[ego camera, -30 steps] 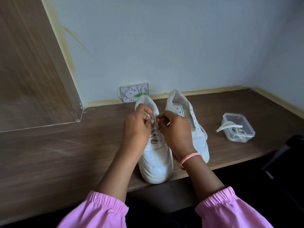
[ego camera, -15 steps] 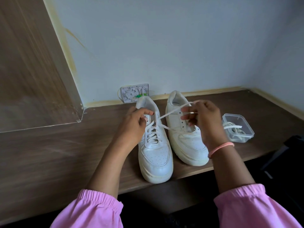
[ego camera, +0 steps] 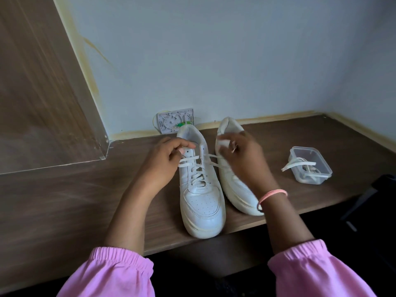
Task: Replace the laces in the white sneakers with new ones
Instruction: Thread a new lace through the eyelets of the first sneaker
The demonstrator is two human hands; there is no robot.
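Observation:
Two white sneakers stand side by side on the brown wooden shelf (ego camera: 64,200), toes toward me. The left sneaker (ego camera: 202,202) has a white lace (ego camera: 198,171) crossed through its lower eyelets. My left hand (ego camera: 162,163) pinches the lace end at the sneaker's upper left eyelets. My right hand (ego camera: 242,159) hovers over the right sneaker (ego camera: 235,187) and holds the other lace end, which runs leftward to the left sneaker. The right sneaker's eyelets are hidden by my hand.
A clear plastic tub (ego camera: 310,165) with white laces spilling out stands at the right of the shelf. A small white wall plate (ego camera: 174,120) sits behind the sneakers. A wooden panel (ego camera: 38,93) closes the left side. The shelf's front edge runs just below the sneaker toes.
Both hands were together at the left sneaker's top. My right hand then pulled a lace end out to the right and now has dropped lower, closer to the sneakers.

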